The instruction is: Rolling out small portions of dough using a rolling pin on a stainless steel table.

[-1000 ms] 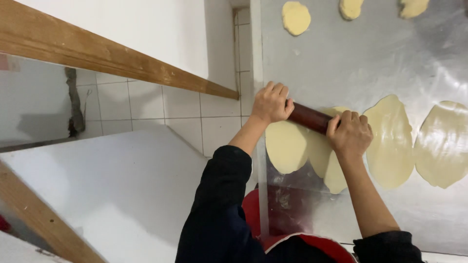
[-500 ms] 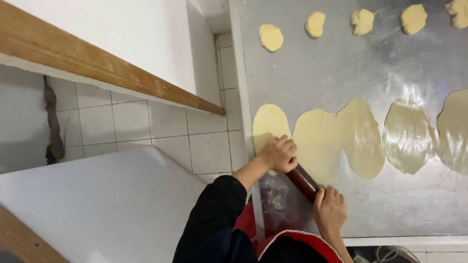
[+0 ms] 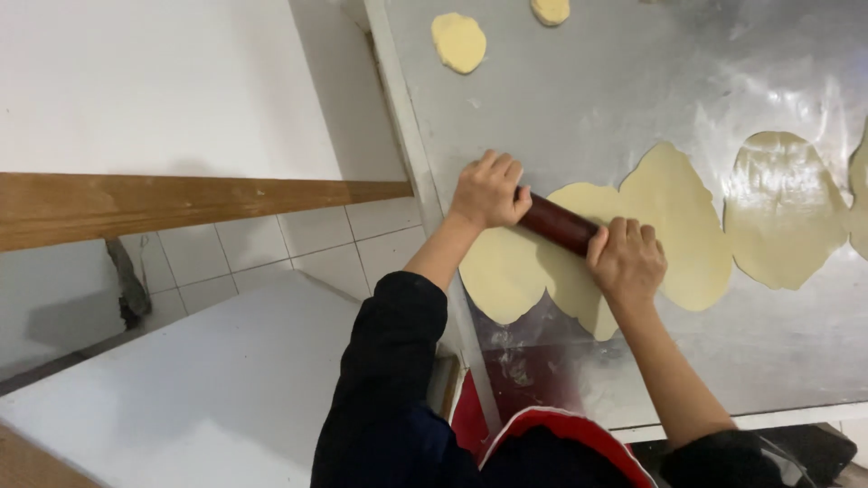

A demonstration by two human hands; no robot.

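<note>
A dark red rolling pin point(image 3: 558, 223) lies across flattened pale yellow dough point(image 3: 515, 271) on a steel worktable point(image 3: 633, 81). My left hand point(image 3: 488, 191) presses on the pin's left end. My right hand point(image 3: 627, 259) presses on its right end. More rolled-out dough sheets point(image 3: 687, 217) overlap in a row to the right, with another thin sheet point(image 3: 782, 208) beyond them.
Small thick dough discs point(image 3: 459, 42) sit near the table's far edge, one more point(image 3: 551, 9) beside it. Left of the table are a white tiled floor point(image 3: 307, 244), a wooden rail point(image 3: 163, 203) and a white surface point(image 3: 181, 389).
Both hands and the rolling pin have moved away from my body, up onto the flattened dough. The camera view has shifted as well.
</note>
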